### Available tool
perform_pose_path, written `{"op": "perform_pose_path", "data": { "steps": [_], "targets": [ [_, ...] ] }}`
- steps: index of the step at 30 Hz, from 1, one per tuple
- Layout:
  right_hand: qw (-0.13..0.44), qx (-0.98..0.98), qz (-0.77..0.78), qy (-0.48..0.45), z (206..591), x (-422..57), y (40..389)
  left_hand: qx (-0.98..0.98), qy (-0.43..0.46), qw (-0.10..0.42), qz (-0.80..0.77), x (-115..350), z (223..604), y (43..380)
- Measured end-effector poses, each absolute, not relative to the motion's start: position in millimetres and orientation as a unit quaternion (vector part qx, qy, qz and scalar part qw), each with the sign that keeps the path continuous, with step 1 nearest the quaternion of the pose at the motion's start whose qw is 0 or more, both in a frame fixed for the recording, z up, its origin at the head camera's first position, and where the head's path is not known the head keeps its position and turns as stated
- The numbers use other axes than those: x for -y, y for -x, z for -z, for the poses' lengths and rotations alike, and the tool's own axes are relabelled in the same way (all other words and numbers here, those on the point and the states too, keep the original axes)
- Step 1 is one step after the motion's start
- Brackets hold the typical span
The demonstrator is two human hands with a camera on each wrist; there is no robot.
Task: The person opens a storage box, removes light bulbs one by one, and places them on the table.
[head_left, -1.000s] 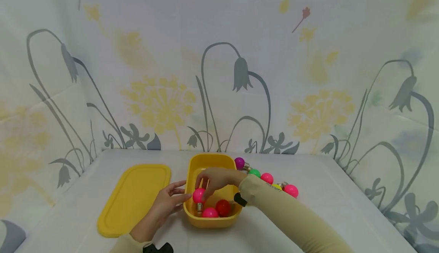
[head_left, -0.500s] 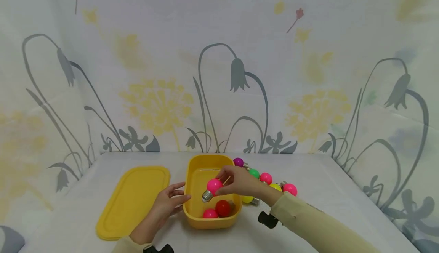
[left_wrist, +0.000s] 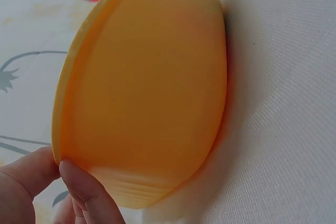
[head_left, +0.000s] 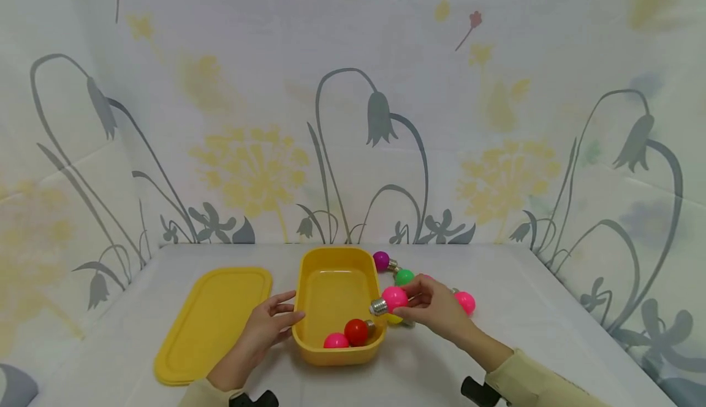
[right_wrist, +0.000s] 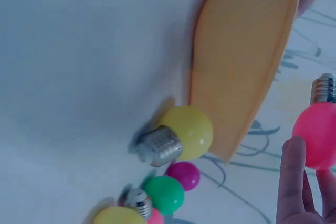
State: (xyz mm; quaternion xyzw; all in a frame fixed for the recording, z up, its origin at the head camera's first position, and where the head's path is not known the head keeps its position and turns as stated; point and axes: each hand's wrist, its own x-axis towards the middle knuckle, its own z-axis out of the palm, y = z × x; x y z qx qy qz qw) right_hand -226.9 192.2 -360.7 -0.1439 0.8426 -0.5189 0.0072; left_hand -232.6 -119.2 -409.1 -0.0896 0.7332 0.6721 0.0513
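Note:
My right hand (head_left: 441,312) pinches a pink light bulb (head_left: 395,298) by its round end, just above the right rim of a yellow plastic box (head_left: 337,358). The bulb's metal screw base points left towards the box. Inside the box, at the near end, lie a red bulb (head_left: 356,332) and another pink bulb (head_left: 336,341). At the box's left side my left hand (head_left: 261,330) holds the rim between thumb and fingers; the left wrist view shows the thumb (left_wrist: 86,190) at the rim's edge.
A flat yellow lid (head_left: 215,324) lies left of the box. Right of the box, a purple bulb (head_left: 380,261), a green bulb (head_left: 404,277), a yellow bulb (right_wrist: 189,132) and several others lie on the white cloth. A flower-printed curtain (head_left: 353,119) hangs behind.
My right hand has lifted the pink bulb out of the box and carried it right, past the rim. The left hand has stayed at the box's left side.

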Motion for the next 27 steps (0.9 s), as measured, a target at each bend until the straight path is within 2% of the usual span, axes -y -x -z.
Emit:
{"op": "perform_pose_path", "data": {
  "steps": [11, 14, 27],
  "targets": [
    [-0.026, -0.878, 0.475, 0.051, 385.3, -231.6, 224.0, -0.728, 0.091, 0.053, -0.678, 118.9, 408.8, 232.5],
    [-0.018, -0.890, 0.456, 0.013, 392.8, -237.2, 224.0, -0.724, 0.091, 0.053, -0.682, 118.1, 409.3, 232.2],
    [0.014, -0.901, 0.433, -0.023, 414.3, -250.9, 235.4, -0.721, 0.095, 0.052, -0.684, 118.2, 410.2, 233.0]
  ]
}}
